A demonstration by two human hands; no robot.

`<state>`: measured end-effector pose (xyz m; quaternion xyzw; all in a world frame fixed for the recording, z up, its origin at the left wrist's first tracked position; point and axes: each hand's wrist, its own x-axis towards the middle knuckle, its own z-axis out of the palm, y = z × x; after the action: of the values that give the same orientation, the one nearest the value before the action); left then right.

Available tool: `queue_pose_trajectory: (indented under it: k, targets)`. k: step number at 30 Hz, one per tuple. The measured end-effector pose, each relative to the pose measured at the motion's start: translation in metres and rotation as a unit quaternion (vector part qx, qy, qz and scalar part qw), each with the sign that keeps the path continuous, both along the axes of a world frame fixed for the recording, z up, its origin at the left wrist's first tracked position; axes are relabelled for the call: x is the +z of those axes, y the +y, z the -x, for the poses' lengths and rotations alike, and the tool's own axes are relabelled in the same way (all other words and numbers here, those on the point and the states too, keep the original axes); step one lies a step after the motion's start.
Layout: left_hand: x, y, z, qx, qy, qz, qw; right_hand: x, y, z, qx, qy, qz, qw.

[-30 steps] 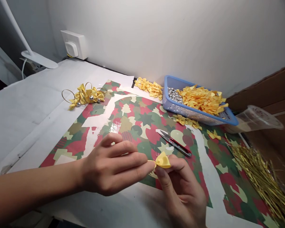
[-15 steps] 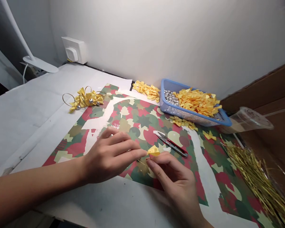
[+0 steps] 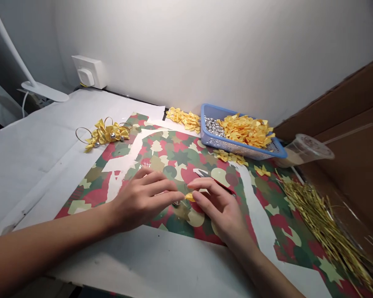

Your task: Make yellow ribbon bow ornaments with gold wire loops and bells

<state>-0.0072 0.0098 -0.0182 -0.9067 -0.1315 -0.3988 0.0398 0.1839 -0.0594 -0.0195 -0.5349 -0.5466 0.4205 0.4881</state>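
Observation:
A small yellow ribbon bow (image 3: 190, 197) is held between my two hands above the patterned paper (image 3: 186, 225). My left hand (image 3: 144, 198) comes from the left and pinches the bow's near end at its fingertips; a silvery bell (image 3: 176, 203) shows just under those fingers. On the other side, my right hand (image 3: 219, 203) has its thumb and fingers closed around the bow's right part, covering most of it. Partly behind the right hand lies a pair of thread snips (image 3: 225, 187) with dark blades and a red edge.
A blue basket (image 3: 245, 151) holds silver bells (image 3: 214, 126) and many yellow bows (image 3: 247, 130). More bows (image 3: 183, 119) lie by the wall. Finished-looking bows with gold loops (image 3: 107, 134) rest at left. Gold tie strands (image 3: 323, 227) and a clear plastic cup (image 3: 309, 151) are at right.
My right hand has shifted up around the bow, which now shows less and sits slightly left. The snips are now partly covered. The whole view has shifted a little.

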Motion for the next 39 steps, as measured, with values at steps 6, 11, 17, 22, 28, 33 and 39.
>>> queue_pose_trajectory:
  k: [6,11,17,22,28,33,39]
  targets:
    - [-0.001,0.002,-0.001,-0.013,0.033,-0.014,0.999,0.0,0.006,0.002,0.049,0.073,0.005,0.996]
    - [-0.002,0.003,-0.003,-0.004,0.045,0.0,0.999,0.0,0.007,0.002,0.059,0.071,0.035,0.995]
    - [-0.002,0.006,-0.007,-0.004,0.073,0.015,0.997,-0.001,0.012,0.008,-0.002,0.107,0.038,0.994]
    - [-0.001,0.007,-0.008,-0.024,0.085,0.017,0.996,-0.001,0.021,0.001,-0.094,0.182,0.011,0.979]
    - [0.001,0.011,-0.008,0.009,0.101,0.055,0.993,0.001,0.032,-0.013,-0.168,0.257,-0.004,0.952]
    - [-0.001,0.015,-0.006,0.023,0.13,0.153,0.979,0.002,0.038,-0.015,-0.18,0.275,-0.015,0.944]
    - [-0.002,0.018,-0.004,0.012,0.148,0.243,0.959,0.002,0.04,-0.015,-0.184,0.301,-0.018,0.935]
